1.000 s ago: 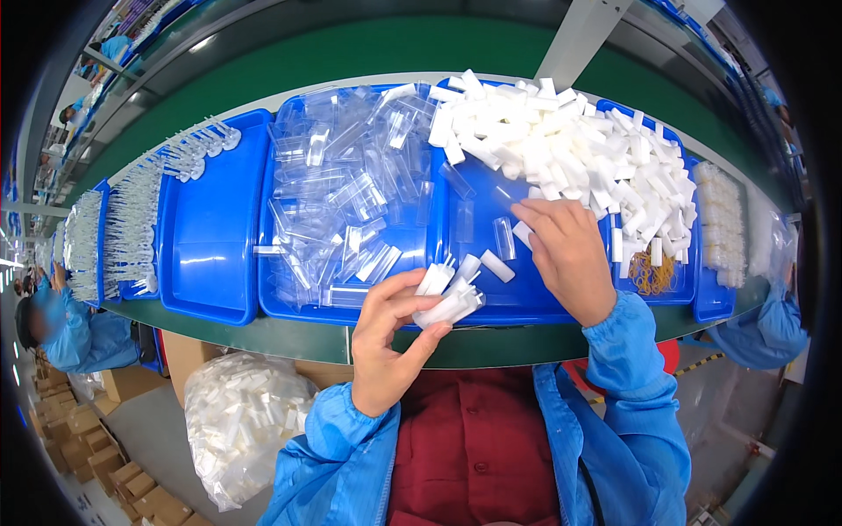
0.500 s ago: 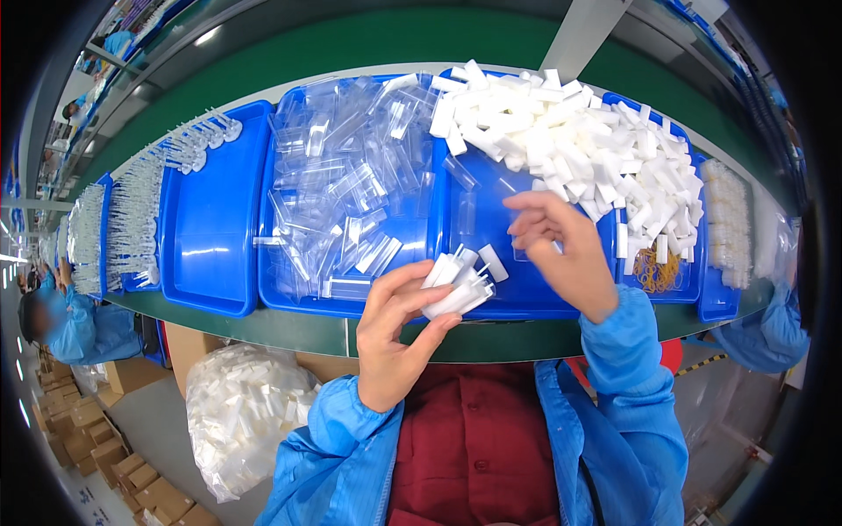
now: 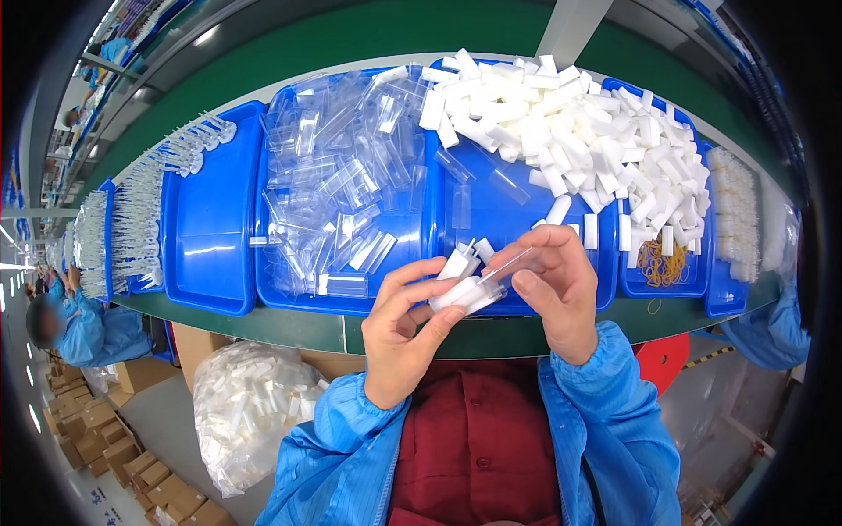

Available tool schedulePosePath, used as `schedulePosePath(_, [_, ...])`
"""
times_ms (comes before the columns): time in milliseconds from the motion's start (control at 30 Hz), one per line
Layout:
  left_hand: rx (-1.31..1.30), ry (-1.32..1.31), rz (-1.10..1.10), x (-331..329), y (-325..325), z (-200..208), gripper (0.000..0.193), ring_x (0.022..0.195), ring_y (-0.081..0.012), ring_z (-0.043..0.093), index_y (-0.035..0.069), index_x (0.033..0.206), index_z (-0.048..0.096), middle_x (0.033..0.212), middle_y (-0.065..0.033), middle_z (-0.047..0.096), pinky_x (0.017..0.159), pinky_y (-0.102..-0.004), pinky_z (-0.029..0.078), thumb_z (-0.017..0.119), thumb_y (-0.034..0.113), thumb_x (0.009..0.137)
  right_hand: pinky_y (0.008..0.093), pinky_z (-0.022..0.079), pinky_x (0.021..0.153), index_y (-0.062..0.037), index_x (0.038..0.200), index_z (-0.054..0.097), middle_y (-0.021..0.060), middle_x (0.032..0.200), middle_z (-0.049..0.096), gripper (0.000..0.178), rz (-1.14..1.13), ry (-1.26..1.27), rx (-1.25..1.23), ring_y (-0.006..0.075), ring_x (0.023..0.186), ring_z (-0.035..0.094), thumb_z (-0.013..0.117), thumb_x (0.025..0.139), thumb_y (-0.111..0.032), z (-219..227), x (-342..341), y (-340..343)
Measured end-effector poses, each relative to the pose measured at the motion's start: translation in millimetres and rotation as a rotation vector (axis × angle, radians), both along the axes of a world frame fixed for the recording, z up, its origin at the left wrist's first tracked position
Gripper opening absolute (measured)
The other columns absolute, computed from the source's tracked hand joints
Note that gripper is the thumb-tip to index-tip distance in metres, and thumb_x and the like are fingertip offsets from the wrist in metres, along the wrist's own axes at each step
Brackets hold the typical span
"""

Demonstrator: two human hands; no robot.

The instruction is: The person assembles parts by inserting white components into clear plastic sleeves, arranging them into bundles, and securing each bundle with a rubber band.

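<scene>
My left hand point(image 3: 396, 329) is closed around a small bundle of white rectangular blocks point(image 3: 461, 296), with thin clear plastic edges among them. My right hand point(image 3: 566, 294) has come up close beside the bundle, pinching a thin clear plastic piece point(image 3: 516, 262) between thumb and fingers. That clear piece slants toward the blocks; whether it touches them I cannot tell. Below both hands is the blue tray point(image 3: 561, 302), where a few more clear plastic pieces point(image 3: 453, 165) lie. A large heap of white blocks point(image 3: 535, 123) fills its far part and spreads over the tray to the right.
Left of centre, a blue tray point(image 3: 399, 254) holds many clear plastic pieces point(image 3: 338, 175). Farther left stands another blue tray point(image 3: 210, 237), with rows of white stemmed parts point(image 3: 140, 210) beyond. Yellow rubber bands point(image 3: 662, 263) lie at right. A bag of white pieces point(image 3: 254, 412) sits below the bench.
My right hand has moved down and left toward the left hand, and now pinches a clear plastic piece. My left hand stays nearly in place with the bundle.
</scene>
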State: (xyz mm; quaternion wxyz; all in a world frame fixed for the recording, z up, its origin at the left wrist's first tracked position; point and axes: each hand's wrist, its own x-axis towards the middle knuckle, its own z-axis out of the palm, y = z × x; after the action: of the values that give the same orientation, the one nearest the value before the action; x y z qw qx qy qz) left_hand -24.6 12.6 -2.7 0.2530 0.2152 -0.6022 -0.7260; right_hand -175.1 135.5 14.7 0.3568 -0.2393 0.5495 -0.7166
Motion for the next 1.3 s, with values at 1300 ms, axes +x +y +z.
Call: schedulePosePath(1300, [-0.783, -0.214, -0.014, -13, 9, 11, 0.033, 0.104, -0.0277, 0.066, 0.003, 0.111, 0.071, 0.128, -0.0148, 0.057, 0.080, -0.0323, 0.058, 0.078, -0.001, 0.079, 0.0319, 0.052, 0.091, -0.0007, 0.117, 0.052, 0.0146, 0.110, 0.066, 0.031, -0.045, 0.496, 0.077, 0.0194, 0.103, 0.066, 0.069, 0.091, -0.005, -15, -6, 19])
